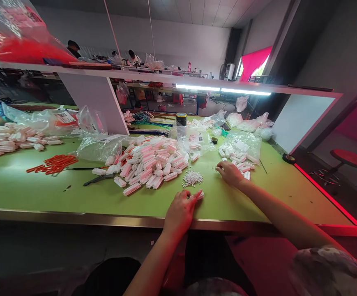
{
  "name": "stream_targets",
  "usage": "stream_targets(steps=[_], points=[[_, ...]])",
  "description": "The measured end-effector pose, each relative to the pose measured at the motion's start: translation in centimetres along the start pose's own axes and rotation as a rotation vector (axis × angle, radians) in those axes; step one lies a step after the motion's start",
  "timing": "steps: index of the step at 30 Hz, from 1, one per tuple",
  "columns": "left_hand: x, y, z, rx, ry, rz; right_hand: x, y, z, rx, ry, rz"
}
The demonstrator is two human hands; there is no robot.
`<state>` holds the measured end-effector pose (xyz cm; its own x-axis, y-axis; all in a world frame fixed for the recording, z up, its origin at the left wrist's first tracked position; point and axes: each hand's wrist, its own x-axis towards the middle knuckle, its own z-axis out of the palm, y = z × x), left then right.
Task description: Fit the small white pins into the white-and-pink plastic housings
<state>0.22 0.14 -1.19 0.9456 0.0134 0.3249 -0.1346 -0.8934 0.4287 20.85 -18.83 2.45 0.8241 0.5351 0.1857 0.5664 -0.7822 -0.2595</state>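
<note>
My left hand (180, 210) is closed on a small white plastic housing (201, 195) near the table's front edge. To the right and a little farther back, my right hand (230, 174) has its fingers drawn together low over the table; whatever is between the fingertips is too small to make out. Between the hands and slightly behind them lies a little heap of tiny white pieces (192, 177). A large pile of white housings (149, 162) spreads left of that heap. Beside my right hand, more white housings (242, 161) spill from a clear plastic bag (241, 142).
Orange strips (55, 164) and dark-handled pliers (100, 179) lie at left on the green table (98, 201). A black can (181, 119), wire bundles and bags stand behind. A shelf (153, 77) with a lit tube spans the back. A red stool (351, 158) is at right; people sit far off.
</note>
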Motion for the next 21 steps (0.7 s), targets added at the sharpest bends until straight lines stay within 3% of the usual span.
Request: stream_targets(steps=[7, 12, 14, 18, 21], points=[[0.2, 0.7, -0.4, 0.085, -0.060, -0.007, 2.2, 0.9, 1.3, 0.025, -0.069, 0.028], [0.2, 0.7, -0.4, 0.035, -0.050, -0.041, 1.2, -0.1, 1.2, 0.095, -0.073, -0.022], [0.2, 0.6, -0.5, 0.018, -0.044, -0.048, -0.1, -1.1, 1.3, 0.221, -0.098, -0.045], [0.1, 0.7, -0.6, 0.001, -0.030, -0.033, -2.4, -3.1, 2.1, 0.744, -0.215, -0.023], [0.1, 0.8, -0.6, 0.023, -0.012, -0.030, -3.1, -4.1, 2.3, 0.951, -0.234, 0.000]])
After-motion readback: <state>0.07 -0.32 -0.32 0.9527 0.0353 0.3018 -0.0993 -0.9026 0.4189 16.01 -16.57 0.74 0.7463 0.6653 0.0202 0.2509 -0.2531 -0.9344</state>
